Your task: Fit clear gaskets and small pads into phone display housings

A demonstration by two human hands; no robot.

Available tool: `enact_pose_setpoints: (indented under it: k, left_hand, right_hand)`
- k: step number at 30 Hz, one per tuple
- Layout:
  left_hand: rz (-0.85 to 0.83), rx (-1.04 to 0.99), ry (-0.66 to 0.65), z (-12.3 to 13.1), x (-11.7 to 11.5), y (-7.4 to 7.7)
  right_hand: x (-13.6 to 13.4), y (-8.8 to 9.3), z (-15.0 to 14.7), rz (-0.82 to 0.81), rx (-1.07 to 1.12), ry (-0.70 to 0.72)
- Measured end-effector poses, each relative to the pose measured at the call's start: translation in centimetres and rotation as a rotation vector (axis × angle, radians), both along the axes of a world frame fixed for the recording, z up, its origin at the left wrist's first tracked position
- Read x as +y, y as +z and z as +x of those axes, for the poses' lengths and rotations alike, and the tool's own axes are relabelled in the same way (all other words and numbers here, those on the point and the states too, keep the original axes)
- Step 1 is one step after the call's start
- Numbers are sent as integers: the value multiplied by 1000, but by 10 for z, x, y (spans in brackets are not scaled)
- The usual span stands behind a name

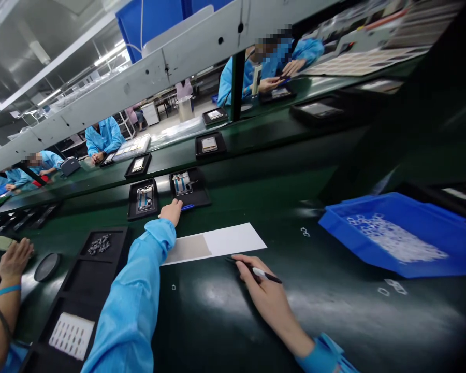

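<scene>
My left hand (171, 212) reaches forward with curled fingers at the near left corner of a black tray (200, 196). A blue pen-like tool (187, 207) sticks out of its right side. In that tray lies an opened phone-like frame (182, 183) with blue strips. My right hand (266, 290) is closed around dark tweezers (270, 275) with a white band, their tips low over the green surface. Just beyond those tips, a white sheet (233, 239) with a grey-beige section lies flat, partly hidden by my left sleeve.
On the right stands a blue bin (376, 259) of small clear rings; a few loose rings (392, 287) lie nearby. A black compartment tray (83, 274) is at left, beside another person's hand (15, 259). Another black tray (143, 198) sits ahead. Co-workers sit across the line.
</scene>
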State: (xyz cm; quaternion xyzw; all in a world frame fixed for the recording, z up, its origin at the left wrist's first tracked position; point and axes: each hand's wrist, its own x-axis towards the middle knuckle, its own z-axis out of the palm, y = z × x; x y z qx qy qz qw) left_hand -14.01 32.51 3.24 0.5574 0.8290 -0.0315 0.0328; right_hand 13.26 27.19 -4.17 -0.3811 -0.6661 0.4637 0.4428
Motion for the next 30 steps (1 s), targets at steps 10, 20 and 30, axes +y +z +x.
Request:
enact_pose_setpoints:
  k: [10,20,30]
  left_hand:
    - [88,72,-134,39,-74,62]
    - [182,-289,-595,139,-293,80]
    - [333,-488,-211,116,-290,-1]
  right_hand:
    - [17,4,6,-174,238,-123]
    - [20,10,14,-154,363,-328]
    - [1,-4,9,141,-187,85]
